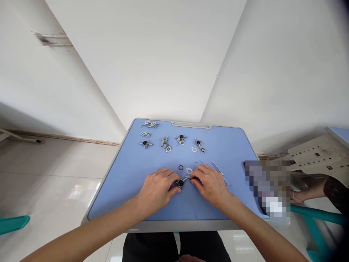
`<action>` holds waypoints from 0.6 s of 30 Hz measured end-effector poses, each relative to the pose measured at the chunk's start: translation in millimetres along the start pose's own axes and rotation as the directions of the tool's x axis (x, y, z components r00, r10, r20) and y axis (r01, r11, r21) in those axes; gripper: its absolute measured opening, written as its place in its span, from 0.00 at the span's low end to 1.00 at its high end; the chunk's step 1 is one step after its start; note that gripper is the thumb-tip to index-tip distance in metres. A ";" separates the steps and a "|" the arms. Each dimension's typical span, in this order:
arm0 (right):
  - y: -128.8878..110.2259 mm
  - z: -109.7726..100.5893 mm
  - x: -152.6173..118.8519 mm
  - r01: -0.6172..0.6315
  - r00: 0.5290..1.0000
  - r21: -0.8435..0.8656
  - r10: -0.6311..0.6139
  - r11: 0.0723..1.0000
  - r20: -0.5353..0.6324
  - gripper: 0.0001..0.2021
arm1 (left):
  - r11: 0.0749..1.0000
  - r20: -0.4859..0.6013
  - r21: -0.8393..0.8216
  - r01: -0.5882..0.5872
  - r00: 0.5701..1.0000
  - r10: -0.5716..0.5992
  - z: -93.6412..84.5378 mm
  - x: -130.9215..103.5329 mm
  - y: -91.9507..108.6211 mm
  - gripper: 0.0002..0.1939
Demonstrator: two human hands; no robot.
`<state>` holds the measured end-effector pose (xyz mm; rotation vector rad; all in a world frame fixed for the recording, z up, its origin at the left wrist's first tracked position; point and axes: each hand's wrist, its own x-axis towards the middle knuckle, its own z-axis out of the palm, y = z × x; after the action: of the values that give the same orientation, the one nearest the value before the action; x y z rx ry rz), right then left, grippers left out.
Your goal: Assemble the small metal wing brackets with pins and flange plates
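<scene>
In front of me on the blue desktop lies a small metal fitting with a round black centre (180,183) and a thin stem. The thumb and fingers of my left hand (159,186) are closed on its left side. My right hand (211,183) has its thumb and fingers drawn together at the stem's right end; whatever they hold is mostly hidden. Just beyond the fitting are a black rubber ring (180,167) and a flat metal plate with holes (189,170). A thin screwdriver with a clear handle (221,174) rests to the right of my right hand.
Several similar fittings lie farther back, including one with a black centre (145,143), a cluster (164,142) and another fitting (198,143). A loose plate (194,149) and tiny screws (202,161) lie nearer. A blurred-out object covers the desk's right edge. Another person's foot (302,196) shows beyond.
</scene>
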<state>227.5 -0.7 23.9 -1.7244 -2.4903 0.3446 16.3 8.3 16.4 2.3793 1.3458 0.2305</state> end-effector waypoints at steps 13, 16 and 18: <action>6.3 7.1 -16.2 -0.033 0.990 0.148 0.052 0.989 -0.131 0.04 | 0.999 -0.013 -0.028 -0.038 0.999 0.038 4.8 -8.2 -3.9 0.16; 8.2 7.8 -18.7 -0.039 0.988 0.194 0.066 0.980 -0.138 0.04 | 0.991 0.008 -0.083 -0.104 0.994 0.105 2.9 -7.9 -7.3 0.19; 8.8 8.5 -20.5 -0.010 0.987 0.216 0.044 0.976 -0.152 0.05 | 0.988 0.015 -0.099 -0.120 0.992 0.122 1.5 -5.7 -9.2 0.16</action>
<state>241.1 -18.0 14.6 -1.6338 -2.2314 0.4442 6.6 7.3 11.4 2.3769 1.1547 0.2978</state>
